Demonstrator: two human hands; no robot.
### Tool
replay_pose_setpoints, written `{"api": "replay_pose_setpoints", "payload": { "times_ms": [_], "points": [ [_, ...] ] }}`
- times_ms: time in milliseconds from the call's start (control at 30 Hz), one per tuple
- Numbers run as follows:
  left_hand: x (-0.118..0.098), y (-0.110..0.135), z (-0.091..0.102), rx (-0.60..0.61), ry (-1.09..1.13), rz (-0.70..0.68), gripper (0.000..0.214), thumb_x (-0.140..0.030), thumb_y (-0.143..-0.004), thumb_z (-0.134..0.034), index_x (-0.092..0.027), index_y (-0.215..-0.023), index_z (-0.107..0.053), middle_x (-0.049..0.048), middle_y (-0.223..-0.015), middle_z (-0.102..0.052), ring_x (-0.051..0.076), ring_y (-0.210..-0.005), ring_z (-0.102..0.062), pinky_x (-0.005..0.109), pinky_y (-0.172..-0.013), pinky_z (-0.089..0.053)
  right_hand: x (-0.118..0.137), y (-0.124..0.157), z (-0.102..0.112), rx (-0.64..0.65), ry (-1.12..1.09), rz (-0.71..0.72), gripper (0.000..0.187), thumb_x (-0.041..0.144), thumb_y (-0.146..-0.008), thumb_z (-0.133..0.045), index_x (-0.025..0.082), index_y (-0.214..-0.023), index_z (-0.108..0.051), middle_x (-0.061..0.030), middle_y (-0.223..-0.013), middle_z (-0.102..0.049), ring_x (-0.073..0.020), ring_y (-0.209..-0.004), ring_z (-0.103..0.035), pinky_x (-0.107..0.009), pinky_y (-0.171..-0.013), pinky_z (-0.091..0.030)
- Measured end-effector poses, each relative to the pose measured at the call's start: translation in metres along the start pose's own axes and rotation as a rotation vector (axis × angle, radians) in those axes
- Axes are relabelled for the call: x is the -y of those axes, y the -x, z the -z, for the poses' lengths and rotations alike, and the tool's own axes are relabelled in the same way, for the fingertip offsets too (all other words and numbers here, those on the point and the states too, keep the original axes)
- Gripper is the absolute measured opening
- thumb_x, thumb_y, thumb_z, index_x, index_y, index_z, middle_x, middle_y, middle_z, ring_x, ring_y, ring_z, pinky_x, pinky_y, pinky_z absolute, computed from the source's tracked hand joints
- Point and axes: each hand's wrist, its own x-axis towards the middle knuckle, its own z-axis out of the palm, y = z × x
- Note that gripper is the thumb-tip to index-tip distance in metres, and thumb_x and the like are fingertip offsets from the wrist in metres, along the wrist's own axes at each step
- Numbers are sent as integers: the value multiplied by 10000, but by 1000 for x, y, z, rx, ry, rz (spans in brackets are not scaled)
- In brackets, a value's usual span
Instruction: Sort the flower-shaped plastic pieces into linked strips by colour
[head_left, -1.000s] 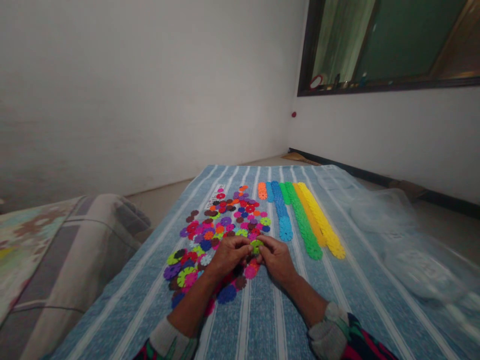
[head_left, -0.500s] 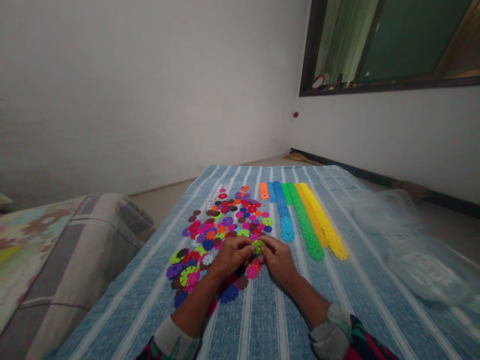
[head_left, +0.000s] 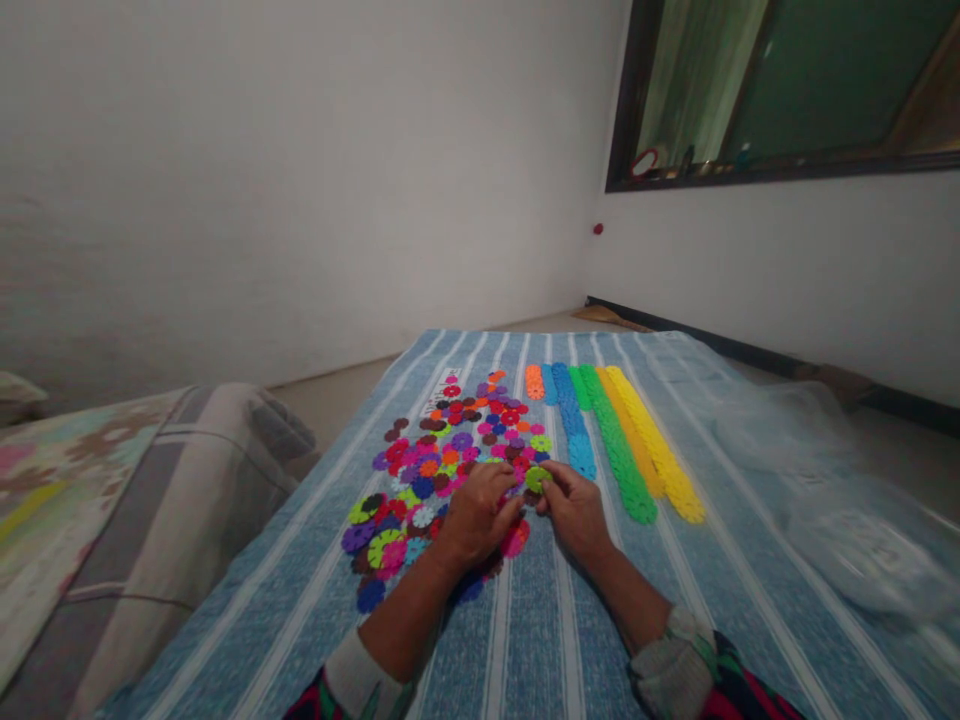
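Note:
A heap of loose coloured plastic flower discs (head_left: 450, 460) lies on the blue striped cloth (head_left: 570, 620). My right hand (head_left: 574, 510) pinches a light green disc (head_left: 536, 478) at its fingertips. My left hand (head_left: 480, 515) rests on the heap just left of that disc, fingers curled and partly spread over the pieces. Beyond my hands lie sorted rows of joined discs: orange (head_left: 533, 381), blue (head_left: 574, 425), green (head_left: 619, 450) and yellow (head_left: 660, 455).
A clear plastic bag (head_left: 832, 480) lies on the cloth at the right. A folded grey and patterned blanket (head_left: 150, 500) sits to the left. White walls stand behind, with a dark-framed window (head_left: 780, 90) upper right.
My right hand has carried the green disc slightly forward and right, away from my left hand, which has let go of it and settled on the heap. The camera has shifted a little.

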Motion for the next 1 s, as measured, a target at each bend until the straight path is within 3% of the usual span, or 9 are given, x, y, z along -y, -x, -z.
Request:
{"api": "replay_pose_setpoints", "payload": {
  "times_ms": [100, 400, 567, 1000],
  "points": [
    [-6, 1, 0, 80, -46, -61, 160, -205, -848, -604, -169, -984, -680, 120, -1125, -668, 255, -1083, -583, 429, -955, -481, -2, -1, 2, -11, 16, 1, 272, 316, -789, -564, 163, -957, -712, 31, -551, -622, -144, -494, -594, -270, -552, -515],
    [-11, 3, -4, 259, -129, -56, 266, -203, -815, -647, -214, -1079, -675, 115, -1287, -597, 283, -1208, -532, 475, -1034, -427, -6, 0, 3, -7, 31, -5, 296, 331, -795, -569, 165, -997, -706, 27, -591, -639, -143, -516, -599, -263, -529, -501],
    [-8, 3, -6, 252, -120, -66, 196, -164, -855, -585, -213, -1012, -691, 94, -1167, -644, 233, -1091, -589, 409, -963, -475, -3, 0, 3, 6, 53, 23, 269, 308, -802, -563, 163, -974, -711, 32, -587, -631, -133, -508, -595, -258, -548, -508],
    [-1, 2, -7, 217, -179, 0, 157, -172, -872, -552, -163, -930, -698, 125, -1119, -674, 264, -1064, -611, 440, -953, -495, -3, 0, 0, -12, -2, -17, 270, 313, -784, -567, 164, -955, -714, 29, -571, -632, -148, -514, -627, -267, -562, -539]
  ]
}}
